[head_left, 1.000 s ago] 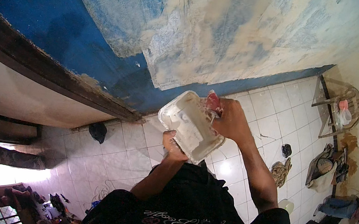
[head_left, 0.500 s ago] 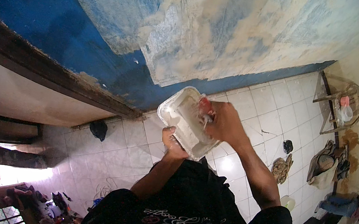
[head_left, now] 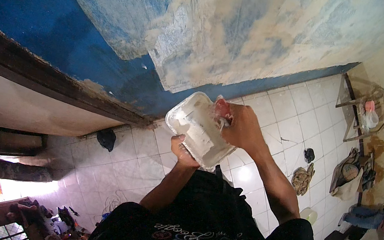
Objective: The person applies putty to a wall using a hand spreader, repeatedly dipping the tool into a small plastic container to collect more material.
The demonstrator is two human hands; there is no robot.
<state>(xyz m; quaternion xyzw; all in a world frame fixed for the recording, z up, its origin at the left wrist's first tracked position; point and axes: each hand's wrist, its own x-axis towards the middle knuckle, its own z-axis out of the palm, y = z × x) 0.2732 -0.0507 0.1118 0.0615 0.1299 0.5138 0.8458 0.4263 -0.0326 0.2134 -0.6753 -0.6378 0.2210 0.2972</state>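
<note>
Head view: left fingers [head_left: 177, 140] hold tub [head_left: 170, 118] by its rim, above floor [head_left: 108, 169].

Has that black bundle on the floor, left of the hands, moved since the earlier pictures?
No: judged against the white floor tiles, the black bundle keeps its place beside the foot of the pale wall.

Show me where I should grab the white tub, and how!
Probably by the rim along the white tub's left long side, coming from the lower left, as the left grip does. The raised edge should be easy to pinch, the hollow faces the camera, and the right grip with the red tool crowds the opposite side.
</note>
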